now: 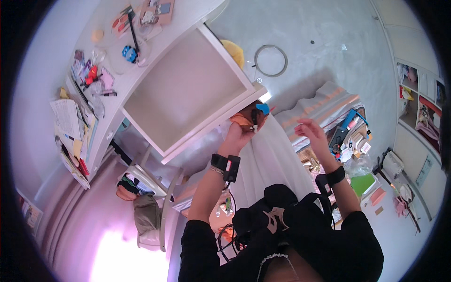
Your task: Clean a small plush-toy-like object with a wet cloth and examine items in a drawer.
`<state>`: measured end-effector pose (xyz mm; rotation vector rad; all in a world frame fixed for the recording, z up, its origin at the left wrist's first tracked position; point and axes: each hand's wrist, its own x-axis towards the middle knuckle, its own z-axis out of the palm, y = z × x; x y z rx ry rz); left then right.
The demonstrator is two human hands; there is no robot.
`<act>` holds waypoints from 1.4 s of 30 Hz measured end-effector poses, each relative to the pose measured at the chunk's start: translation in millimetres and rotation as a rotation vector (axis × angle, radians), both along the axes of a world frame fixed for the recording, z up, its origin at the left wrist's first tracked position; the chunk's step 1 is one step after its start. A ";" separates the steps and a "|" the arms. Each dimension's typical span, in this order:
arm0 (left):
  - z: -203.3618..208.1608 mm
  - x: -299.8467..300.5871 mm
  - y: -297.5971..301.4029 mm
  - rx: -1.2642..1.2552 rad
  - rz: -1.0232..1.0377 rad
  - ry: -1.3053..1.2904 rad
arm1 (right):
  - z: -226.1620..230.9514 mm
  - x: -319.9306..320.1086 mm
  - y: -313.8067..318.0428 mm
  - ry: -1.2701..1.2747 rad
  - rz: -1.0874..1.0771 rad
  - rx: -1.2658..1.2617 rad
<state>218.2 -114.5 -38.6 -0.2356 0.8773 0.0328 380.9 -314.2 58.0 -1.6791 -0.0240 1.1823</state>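
My left hand (pixel 240 134) is closed around a small bundle of orange, black and blue things (pixel 257 113), just off the front corner of a pulled-out white drawer (pixel 188 77). What kinds of things make up the bundle I cannot make out, and my palm hides part of it. My right hand (pixel 312 131) hovers to the right, apart from the bundle, with its fingers loosely spread and nothing in them. Both wrists carry black straps with small devices. Below the hands, the white skirt (pixel 272 155) covers my lap.
Cosmetics, a blue item (pixel 129 54) and papers (pixel 68 120) crowd the white desk (pixel 120 80). A chair (pixel 162 207) with clothes stands at left. On the floor lie a ring-shaped object (pixel 271 60) and a yellow thing (pixel 233 52). At right are boxes, a green item (pixel 361 184) and shelves (pixel 412 101).
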 end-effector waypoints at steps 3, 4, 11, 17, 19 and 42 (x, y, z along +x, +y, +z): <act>0.0 23.4 -10.2 0.194 -0.111 0.026 | -10.5 -13.2 16.0 0.039 0.150 0.033; 7.9 33.6 -11.9 0.197 -0.128 0.021 | -13.5 -19.0 23.0 0.035 0.132 0.035; 63.3 69.4 9.3 1.027 -0.589 0.018 | -25.5 -22.6 69.6 0.081 -0.114 0.179; 95.9 49.2 70.1 2.181 -0.813 0.334 | -28.6 4.3 80.9 -0.021 -0.068 0.239; 96.8 32.0 83.7 2.381 -0.899 0.532 | -35.0 17.6 89.4 -0.167 -0.134 0.208; 40.8 -125.5 59.7 1.363 -0.843 0.494 | -76.8 99.7 265.6 -0.212 0.510 0.005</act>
